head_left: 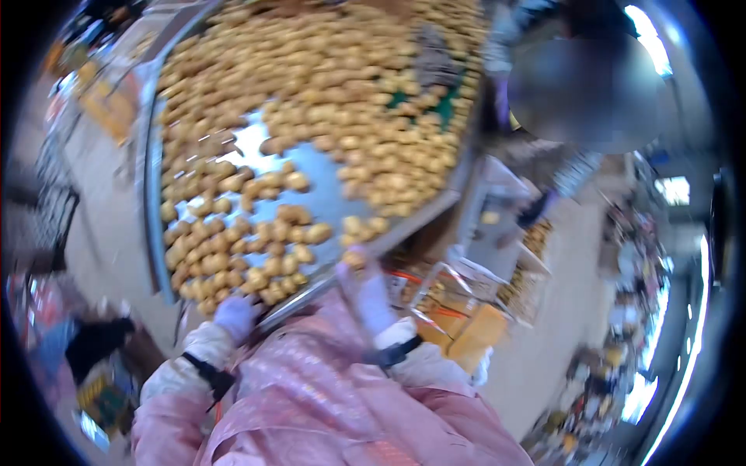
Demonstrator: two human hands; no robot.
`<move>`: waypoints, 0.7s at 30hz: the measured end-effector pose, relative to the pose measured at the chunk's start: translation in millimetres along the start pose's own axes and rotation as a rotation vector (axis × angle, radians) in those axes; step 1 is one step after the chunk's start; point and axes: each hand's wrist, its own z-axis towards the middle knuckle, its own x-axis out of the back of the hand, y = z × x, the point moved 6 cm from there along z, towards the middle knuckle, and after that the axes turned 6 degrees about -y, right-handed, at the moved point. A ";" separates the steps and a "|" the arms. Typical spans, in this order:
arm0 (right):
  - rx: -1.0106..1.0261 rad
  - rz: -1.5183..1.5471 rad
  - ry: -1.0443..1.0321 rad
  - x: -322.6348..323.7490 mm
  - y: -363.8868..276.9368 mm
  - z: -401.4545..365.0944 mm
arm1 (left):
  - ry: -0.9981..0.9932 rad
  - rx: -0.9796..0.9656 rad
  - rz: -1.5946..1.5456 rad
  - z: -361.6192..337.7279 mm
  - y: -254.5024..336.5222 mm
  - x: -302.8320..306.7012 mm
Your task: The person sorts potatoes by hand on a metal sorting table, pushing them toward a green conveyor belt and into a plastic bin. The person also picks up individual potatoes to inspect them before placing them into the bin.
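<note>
A large metal table with a raised rim carries a thick spread of round, yellow-brown potatoes. At its near edge, my left hand, in a pale purple glove, rests beside the nearest potatoes; blur hides its fingers. My right hand, gloved alike, is at the near rim to the right, its fingers closed around a potato. Dark bands circle both wrists over the sleeves.
Across the right side of the table is a co-worker with patterned sleeves. Yellow-orange crates and a metal frame stand at my right. More potatoes lie in a container beyond. Another person's dark sleeve shows at left.
</note>
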 end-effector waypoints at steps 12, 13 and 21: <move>0.381 -0.721 1.202 288.8 -227.3 -149.6 | 0.294 0.169 -0.463 22.3 -23.6 -3.4; 0.316 -0.350 1.096 329.6 -198.5 -149.8 | 0.356 0.142 -0.521 24.4 -22.2 -4.5; 0.535 -1.272 0.181 154.8 -185.8 -93.4 | 0.596 0.214 -1.047 22.7 -7.5 -5.8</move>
